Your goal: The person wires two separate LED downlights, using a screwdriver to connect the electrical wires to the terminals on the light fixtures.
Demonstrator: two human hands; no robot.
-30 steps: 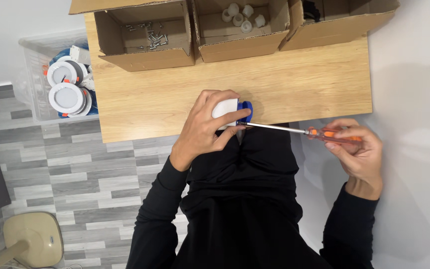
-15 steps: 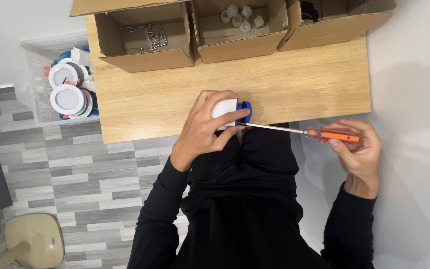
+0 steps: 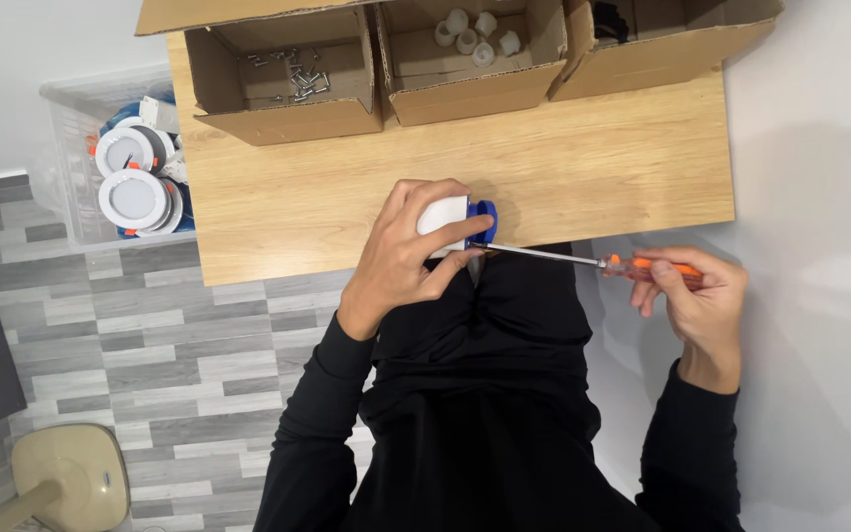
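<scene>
My left hand grips a small white round fitting with a blue part at the near edge of the wooden table. My right hand holds the orange handle of a screwdriver. Its thin metal shaft runs left, and the tip meets the fitting just under the blue part. Both hands sit over my lap in black clothing.
Three open cardboard boxes line the table's far edge: one with screws, one with small white caps, one with a dark item. A clear bin of round white lamps stands left of the table. A beige stool is at bottom left.
My right hand has shifted slightly on the screwdriver handle, as if turning it. The left hand and the fitting stay in place.
</scene>
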